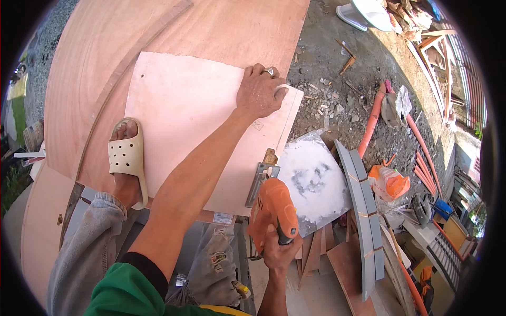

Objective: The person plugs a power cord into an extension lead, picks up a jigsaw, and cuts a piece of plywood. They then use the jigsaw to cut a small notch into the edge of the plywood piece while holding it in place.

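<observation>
A pale pinkish plywood panel [179, 116] lies on a larger plywood sheet [226, 26]. Its right edge overhangs the ground, with a line running close along that edge. My left hand [261, 92], a ring on one finger, bears down on the panel's far right corner, fingers curled at the edge and thumb bent. In my right hand [279, 250] is the handle of an orange jigsaw [274, 213]. The jigsaw's metal base plate [261, 181] rests at the panel's near right edge, its blade hidden. My left foot, in a cream slipper [126, 150], stands against the panel's left side.
A curved wooden strip [139, 45] crosses the large sheet. Below on the right are a white-smeared board [311, 179], bundled grey strips [363, 216] and wood offcuts [316, 250]. Orange pipes [371, 118], a plastic bag [389, 181] and rubble [337, 102] lie farther out.
</observation>
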{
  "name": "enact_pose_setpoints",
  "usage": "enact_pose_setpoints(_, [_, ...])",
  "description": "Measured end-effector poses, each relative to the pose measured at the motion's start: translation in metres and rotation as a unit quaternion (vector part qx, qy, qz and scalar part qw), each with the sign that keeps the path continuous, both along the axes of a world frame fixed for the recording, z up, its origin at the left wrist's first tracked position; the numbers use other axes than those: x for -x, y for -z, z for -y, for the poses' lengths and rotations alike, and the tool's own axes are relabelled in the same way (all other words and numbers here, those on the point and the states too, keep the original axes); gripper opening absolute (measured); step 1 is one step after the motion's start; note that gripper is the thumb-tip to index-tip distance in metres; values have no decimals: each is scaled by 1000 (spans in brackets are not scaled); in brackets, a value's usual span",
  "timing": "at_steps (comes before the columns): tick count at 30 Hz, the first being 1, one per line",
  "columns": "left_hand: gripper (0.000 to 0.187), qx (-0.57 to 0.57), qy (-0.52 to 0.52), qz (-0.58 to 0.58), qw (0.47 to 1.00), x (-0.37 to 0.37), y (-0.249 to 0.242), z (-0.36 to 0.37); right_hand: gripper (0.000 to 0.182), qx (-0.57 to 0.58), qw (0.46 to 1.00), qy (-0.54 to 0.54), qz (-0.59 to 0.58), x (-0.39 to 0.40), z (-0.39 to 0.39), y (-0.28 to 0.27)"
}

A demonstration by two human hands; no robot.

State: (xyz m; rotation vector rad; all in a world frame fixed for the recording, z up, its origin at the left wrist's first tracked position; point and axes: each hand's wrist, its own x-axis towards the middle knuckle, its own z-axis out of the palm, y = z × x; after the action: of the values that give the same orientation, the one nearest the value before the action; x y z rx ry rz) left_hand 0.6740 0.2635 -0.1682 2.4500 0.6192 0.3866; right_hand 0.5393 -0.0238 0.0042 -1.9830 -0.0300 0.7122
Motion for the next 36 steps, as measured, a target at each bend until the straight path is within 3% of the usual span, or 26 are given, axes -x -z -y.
enact_pose_setpoints(13, [26,-3,-1,4,1000,1,2,1,17,-5,1000,1,-2,-4,-5,-4])
enact_pose_setpoints(24, [25,14,1,-1,1000,1,0,0,30,-7,1000,0,-4,-1,1,1])
enact_pose_setpoints(36, [27,8,4,-2,1000,1,2,1,22,-16,1000,-11,7,-4,-4,0])
